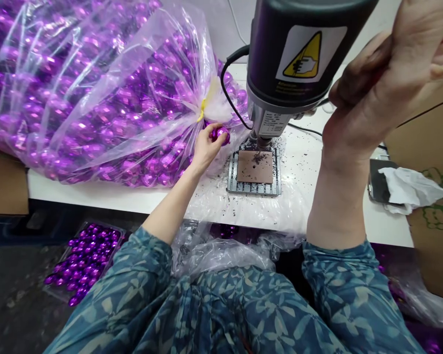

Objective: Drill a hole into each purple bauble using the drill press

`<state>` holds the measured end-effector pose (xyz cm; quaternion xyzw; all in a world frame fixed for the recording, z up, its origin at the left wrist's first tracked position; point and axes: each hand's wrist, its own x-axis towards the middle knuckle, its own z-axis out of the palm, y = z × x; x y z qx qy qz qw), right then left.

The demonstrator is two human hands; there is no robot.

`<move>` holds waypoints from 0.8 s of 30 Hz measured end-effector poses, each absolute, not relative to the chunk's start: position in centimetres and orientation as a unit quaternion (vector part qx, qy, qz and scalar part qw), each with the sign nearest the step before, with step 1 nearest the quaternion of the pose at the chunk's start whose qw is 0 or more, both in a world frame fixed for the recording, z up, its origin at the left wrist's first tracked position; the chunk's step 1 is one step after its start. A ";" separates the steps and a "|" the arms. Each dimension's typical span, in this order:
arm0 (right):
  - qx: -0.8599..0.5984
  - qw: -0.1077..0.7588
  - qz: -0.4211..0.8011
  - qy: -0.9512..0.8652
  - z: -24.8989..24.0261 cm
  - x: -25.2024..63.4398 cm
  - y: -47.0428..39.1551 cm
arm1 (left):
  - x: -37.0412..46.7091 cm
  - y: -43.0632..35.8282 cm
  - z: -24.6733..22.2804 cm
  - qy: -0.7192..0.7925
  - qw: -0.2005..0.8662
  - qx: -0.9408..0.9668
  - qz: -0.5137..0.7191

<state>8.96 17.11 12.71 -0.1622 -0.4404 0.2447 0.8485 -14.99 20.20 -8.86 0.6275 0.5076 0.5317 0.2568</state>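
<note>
Right hand [398, 88] curls, grip contents unclear; left hand [205, 147] pinches a glossy, round purple bauble [224, 135].

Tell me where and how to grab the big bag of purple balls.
Probably by its gathered neck, at the yellow tie, coming from the person's side. The bag narrows there into a bunch that is easier to close on, while its body bulges wide. The neck points right, toward the black machine, so the near side looks easier.

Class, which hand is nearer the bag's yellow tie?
Left. The left hand is just below the yellow tie; the right hand is well to its right, past the black machine.
</note>
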 end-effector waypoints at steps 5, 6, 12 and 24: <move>-0.159 0.863 0.230 -0.421 12.6 8.8 17.5 | -12.3 14.0 -7.2 0.467 0.378 0.609 0.517; -0.159 0.865 0.229 -0.417 12.6 8.7 17.5 | -11.5 13.5 -7.5 0.454 0.402 0.612 0.508; -0.169 0.849 0.225 -0.448 12.5 8.8 17.0 | -8.6 14.6 -10.0 0.430 0.442 0.615 0.492; -0.191 0.852 0.235 -0.427 12.5 8.6 16.9 | -7.1 14.1 -10.9 0.448 0.332 0.681 0.474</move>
